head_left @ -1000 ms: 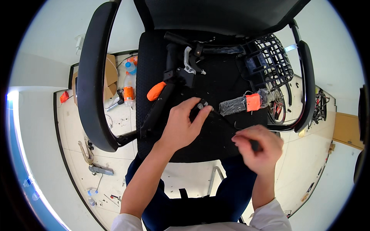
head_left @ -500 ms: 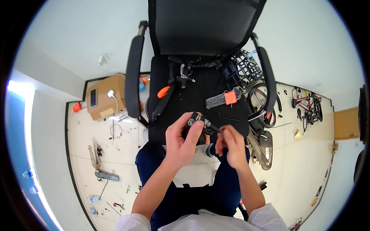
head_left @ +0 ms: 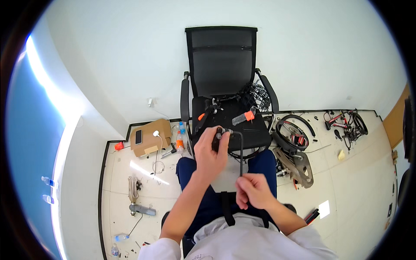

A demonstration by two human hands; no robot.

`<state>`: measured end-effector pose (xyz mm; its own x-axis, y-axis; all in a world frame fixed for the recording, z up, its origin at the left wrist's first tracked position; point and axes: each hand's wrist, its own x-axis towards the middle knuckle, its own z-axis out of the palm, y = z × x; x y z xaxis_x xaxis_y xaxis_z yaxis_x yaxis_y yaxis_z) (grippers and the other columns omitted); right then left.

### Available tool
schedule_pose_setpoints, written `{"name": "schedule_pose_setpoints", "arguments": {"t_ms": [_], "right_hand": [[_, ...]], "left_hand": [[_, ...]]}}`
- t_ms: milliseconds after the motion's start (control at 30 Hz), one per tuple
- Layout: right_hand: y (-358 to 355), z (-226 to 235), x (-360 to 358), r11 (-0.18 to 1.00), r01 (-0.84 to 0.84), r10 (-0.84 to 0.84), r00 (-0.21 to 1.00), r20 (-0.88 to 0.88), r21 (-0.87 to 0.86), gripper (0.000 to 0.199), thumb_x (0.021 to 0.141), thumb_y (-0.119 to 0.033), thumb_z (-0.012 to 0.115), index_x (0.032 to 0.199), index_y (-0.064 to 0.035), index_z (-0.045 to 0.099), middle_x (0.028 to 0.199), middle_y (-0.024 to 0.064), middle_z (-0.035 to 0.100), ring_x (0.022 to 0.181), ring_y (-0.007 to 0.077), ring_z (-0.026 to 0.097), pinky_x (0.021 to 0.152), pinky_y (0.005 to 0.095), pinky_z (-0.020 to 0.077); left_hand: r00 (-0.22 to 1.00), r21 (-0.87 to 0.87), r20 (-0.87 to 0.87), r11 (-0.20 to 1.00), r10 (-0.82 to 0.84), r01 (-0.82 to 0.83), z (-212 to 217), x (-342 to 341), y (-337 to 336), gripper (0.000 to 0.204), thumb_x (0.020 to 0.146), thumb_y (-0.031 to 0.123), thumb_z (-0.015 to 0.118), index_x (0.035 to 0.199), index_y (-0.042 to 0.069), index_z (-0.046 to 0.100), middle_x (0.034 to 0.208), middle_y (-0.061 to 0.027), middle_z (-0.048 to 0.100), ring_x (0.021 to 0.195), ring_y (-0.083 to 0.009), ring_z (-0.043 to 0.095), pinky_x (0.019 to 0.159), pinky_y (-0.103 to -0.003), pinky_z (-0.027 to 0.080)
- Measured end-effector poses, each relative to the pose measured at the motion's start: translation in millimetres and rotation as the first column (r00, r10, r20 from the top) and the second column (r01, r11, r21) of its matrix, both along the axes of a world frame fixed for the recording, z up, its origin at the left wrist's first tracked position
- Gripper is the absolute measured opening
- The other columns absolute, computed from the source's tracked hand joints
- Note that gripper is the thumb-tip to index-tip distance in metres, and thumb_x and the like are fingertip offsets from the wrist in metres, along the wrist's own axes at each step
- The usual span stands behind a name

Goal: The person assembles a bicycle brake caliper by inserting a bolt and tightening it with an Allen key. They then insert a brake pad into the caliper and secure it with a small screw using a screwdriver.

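In my left hand [head_left: 209,151], raised over the front of the chair seat, is a small dark metal clamp-like part [head_left: 219,135], pinched between thumb and fingers. A long L-shaped hex key [head_left: 241,156] has its short arm at this part's right side. The fingers of my right hand [head_left: 255,190] close around the lower end of its long arm, which points down toward my lap. Whether the tip sits inside a bolt is too small to tell. Behind, on the black seat [head_left: 225,113], lie a dark lever assembly with an orange tip [head_left: 201,117] and a dark-wrapped piece with an orange band [head_left: 249,115].
A black basket [head_left: 259,96] leans inside the chair's right armrest. Left on the floor are a cardboard box [head_left: 149,149] with a phone [head_left: 138,137], bottles [head_left: 180,141] and a grey metal part [head_left: 143,209]. At right lie a wheel [head_left: 299,123] and a red-black bike frame [head_left: 344,123].
The view has drawn back from the chair, which looks smaller. My right hand has moved down with the hex key, whose long arm now hangs downward; my left hand keeps the metal part.
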<state>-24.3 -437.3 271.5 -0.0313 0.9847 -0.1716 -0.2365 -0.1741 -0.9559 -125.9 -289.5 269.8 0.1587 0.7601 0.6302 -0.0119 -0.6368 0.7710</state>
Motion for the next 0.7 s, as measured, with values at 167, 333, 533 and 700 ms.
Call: {"name": "schedule_pose_setpoints", "arguments": {"t_ms": [167,333,533,700], "right_hand": [[-53,30,7,0.975,0.067,-0.043,0.992,-0.116,0.21,0.027,0.099,-0.016,0.047,0.077,-0.0009,0.051,0.053,0.0063,0.05,0.042,0.0193,0.057,0.037,0.028,0.0415],[-89,55,-18,0.761,0.007,-0.319,0.874,0.365,0.649,0.011,0.085,-0.006,0.068,0.083,-0.0012,0.059,0.064,0.0054,0.06,0.053,0.0162,0.062,0.051,0.0258,0.0486],[-105,88,-9,0.6,-0.396,-0.494,0.5,0.711,0.695,0.009,0.079,-0.009,0.074,0.085,-0.0049,0.069,0.069,0.0069,0.064,0.054,0.0164,0.061,0.051,0.026,0.0478],[-56,104,10,0.772,0.08,-0.309,0.914,0.262,0.631,0.018,0.093,-0.015,0.059,0.084,0.0007,0.063,0.054,0.0012,0.052,0.042,0.0074,0.045,0.04,0.0224,0.035]], "left_hand": [[0.992,0.183,-0.106,0.982,0.065,-0.045,-2,-43,-49,0.009,0.087,0.006,0.064,0.091,0.0,0.06,0.066,-0.007,0.058,0.057,-0.0172,0.055,0.058,-0.029,0.042],[0.994,0.064,-0.105,0.998,-0.009,0.016,2,-63,-102,0.014,0.084,0.007,0.068,0.093,-0.002,0.061,0.076,-0.0128,0.06,0.063,-0.0247,0.057,0.059,-0.029,0.045],[0.995,0.107,-0.071,0.991,-0.075,0.082,5,-77,-124,0.011,0.088,0.008,0.065,0.091,-0.002,0.06,0.064,-0.0051,0.059,0.053,-0.0077,0.056,0.05,-0.023,0.041],[0.973,0.142,-0.098,0.965,-0.208,0.221,28,-105,-142,0.006,0.086,0.003,0.062,0.087,-0.001,0.06,0.066,-0.0055,0.059,0.055,-0.0075,0.057,0.051,-0.023,0.041]]}}
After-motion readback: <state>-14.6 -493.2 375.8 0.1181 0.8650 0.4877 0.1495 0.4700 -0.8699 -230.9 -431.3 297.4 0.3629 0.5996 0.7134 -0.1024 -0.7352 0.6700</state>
